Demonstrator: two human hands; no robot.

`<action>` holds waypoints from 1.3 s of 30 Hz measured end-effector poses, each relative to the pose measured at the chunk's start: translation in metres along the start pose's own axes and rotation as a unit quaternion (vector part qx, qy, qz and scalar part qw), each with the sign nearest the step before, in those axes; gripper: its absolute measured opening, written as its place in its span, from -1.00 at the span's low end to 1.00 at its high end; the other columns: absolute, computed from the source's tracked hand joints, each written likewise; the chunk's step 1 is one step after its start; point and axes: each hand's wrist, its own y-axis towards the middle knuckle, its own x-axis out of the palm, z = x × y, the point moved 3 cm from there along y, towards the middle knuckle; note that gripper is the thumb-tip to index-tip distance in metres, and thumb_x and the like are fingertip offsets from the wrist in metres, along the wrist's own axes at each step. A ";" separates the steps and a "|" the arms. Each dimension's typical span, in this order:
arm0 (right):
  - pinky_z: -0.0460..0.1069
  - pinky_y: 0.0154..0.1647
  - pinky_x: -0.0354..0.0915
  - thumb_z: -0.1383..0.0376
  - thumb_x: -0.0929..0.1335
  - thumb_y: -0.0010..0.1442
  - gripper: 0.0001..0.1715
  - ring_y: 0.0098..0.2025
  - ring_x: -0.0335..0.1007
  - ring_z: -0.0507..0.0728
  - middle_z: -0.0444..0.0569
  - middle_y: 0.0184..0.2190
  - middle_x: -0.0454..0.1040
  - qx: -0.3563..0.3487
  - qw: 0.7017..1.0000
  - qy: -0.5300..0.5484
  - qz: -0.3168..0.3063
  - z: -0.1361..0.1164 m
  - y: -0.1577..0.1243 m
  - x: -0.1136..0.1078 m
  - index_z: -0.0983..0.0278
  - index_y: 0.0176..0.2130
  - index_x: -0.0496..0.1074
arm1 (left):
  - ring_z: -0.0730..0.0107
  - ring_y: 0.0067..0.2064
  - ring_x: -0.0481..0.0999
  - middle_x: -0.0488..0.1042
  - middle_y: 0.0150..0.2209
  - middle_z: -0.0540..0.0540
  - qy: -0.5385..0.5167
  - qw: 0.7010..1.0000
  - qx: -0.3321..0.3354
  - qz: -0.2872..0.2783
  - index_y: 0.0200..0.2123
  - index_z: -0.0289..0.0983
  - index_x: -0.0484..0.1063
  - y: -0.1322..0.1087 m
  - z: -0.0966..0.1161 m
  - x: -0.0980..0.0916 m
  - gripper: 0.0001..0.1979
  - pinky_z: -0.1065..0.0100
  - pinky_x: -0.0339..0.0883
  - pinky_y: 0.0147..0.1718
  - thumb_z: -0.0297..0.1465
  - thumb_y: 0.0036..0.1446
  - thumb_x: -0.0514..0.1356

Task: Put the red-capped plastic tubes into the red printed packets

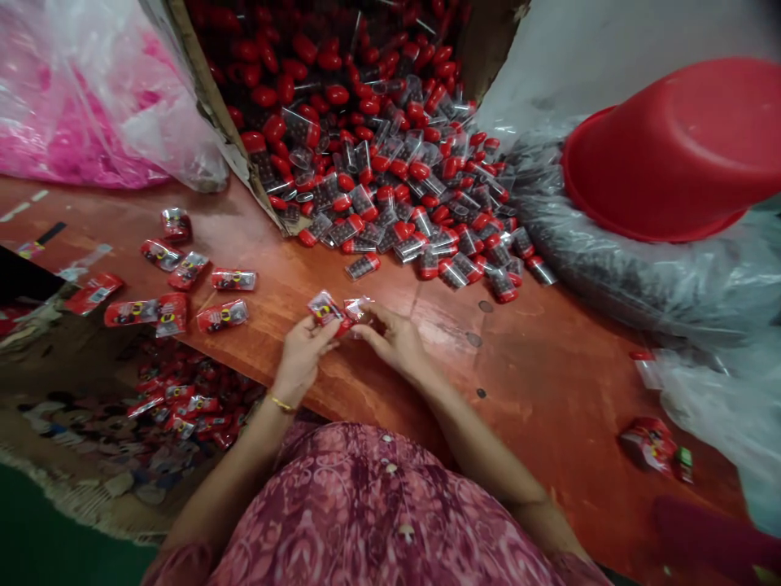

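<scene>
Over the near edge of the wooden table [427,342] my two hands are close together. My left hand [303,352] pinches a small red-printed packet [325,306] with a dark and yellow picture on it. My right hand [396,338] has its thumb and fingers closed on a second small red and clear packet [357,308], which touches or nearly touches the first; their overlap is partly hidden by my fingers. Several similar printed packets [223,316] lie to the left of my hands. Beyond them spreads a heap of small clear containers with red ends and dark contents [415,203].
The heap spills from a cardboard box [201,89]. An upturned red tub [659,155] rests on a plastic bag of dark pieces [610,277] at right. Bags with pink contents [85,122] stand at left. Below the table edge, an open carton holds red packets [195,403].
</scene>
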 end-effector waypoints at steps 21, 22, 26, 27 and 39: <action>0.17 -0.02 0.14 0.23 0.22 0.21 -0.62 -0.02 0.18 0.27 0.20 -0.04 0.36 0.004 0.901 -0.411 0.135 0.048 -0.040 -0.052 0.36 -0.05 0.38 | 0.03 0.13 0.29 0.40 0.07 -0.17 0.648 0.659 0.378 -0.044 -0.16 -0.13 0.52 0.025 -0.003 0.032 -0.69 0.00 0.10 0.07 -0.16 0.07 0.15; 0.18 -0.02 0.16 0.22 0.22 0.21 -0.62 -0.02 0.18 0.27 0.22 -0.03 0.36 0.001 0.903 -0.403 0.147 0.049 -0.044 -0.053 0.37 -0.06 0.38 | 0.02 0.15 0.27 0.40 0.07 -0.16 0.654 0.661 0.366 -0.048 -0.19 -0.12 0.54 0.029 -0.007 0.035 -0.72 -0.03 0.07 0.08 -0.18 0.08 0.14; 0.20 0.00 0.17 0.23 0.24 0.19 -0.69 0.00 0.20 0.27 0.21 -0.03 0.38 -0.015 0.911 -0.366 0.189 0.041 -0.052 -0.052 0.34 -0.14 0.42 | 0.02 0.19 0.22 0.42 0.06 -0.12 0.645 0.682 0.341 -0.045 -0.26 -0.10 0.56 0.037 -0.009 0.035 -0.76 -0.11 -0.03 0.13 -0.23 0.13 0.10; 0.19 0.01 0.17 0.23 0.24 0.19 -0.71 0.00 0.23 0.25 0.18 -0.05 0.40 -0.019 0.916 -0.348 0.196 0.036 -0.051 -0.051 0.32 -0.17 0.43 | 0.02 0.20 0.21 0.41 0.06 -0.12 0.638 0.689 0.341 -0.044 -0.25 -0.10 0.56 0.037 -0.008 0.034 -0.76 -0.12 -0.04 0.13 -0.24 0.13 0.10; -0.10 -0.53 0.17 -0.03 0.23 0.12 -0.54 -0.56 0.19 0.00 -0.16 -0.63 0.33 0.129 0.968 0.180 0.114 0.007 -0.012 -0.005 0.28 -0.48 0.38 | 0.07 0.25 0.12 0.35 0.12 -0.15 0.487 0.759 0.431 -0.016 -0.22 -0.13 0.53 -0.001 0.011 0.044 -0.79 -0.12 -0.23 0.20 -0.32 0.06 0.17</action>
